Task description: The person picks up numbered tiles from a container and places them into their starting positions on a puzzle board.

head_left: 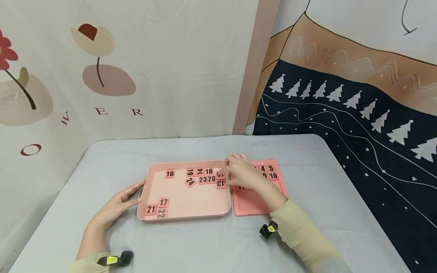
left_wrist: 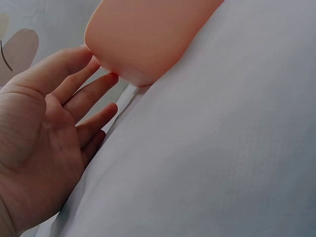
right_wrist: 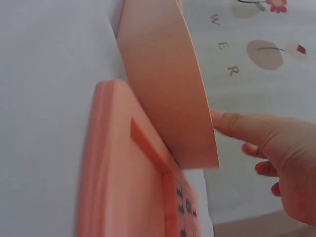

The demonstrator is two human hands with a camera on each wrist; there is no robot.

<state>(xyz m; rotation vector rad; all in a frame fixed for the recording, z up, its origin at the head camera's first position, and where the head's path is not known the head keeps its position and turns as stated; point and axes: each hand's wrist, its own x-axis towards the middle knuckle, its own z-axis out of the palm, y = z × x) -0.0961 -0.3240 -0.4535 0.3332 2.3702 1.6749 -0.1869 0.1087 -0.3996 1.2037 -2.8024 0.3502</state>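
Note:
A light pink tray (head_left: 191, 203) lies on the table, holding loose number tiles; those marked 17 (head_left: 164, 202), 21 (head_left: 150, 209) and 22 (head_left: 162, 213) are grouped at its near left. My left hand (head_left: 117, 204) is at the tray's left edge, thumb and fingertips against its rim in the left wrist view. Over the tray's far right corner is my right hand (head_left: 244, 174), its fingertips right at the tile marked 15 (head_left: 220, 176), with the tile marked 13 (head_left: 221, 184) just below. In the right wrist view the rim hides the tip of the thumb (right_wrist: 242, 126).
A darker pink number board (head_left: 250, 206) lies right beside the tray, with numbered tiles in its upper rows, partly covered by my right forearm. Another tile, marked 16 (head_left: 169, 174), sits apart at the tray's far left. Printed cloth hangs behind the white-covered table (head_left: 184, 246).

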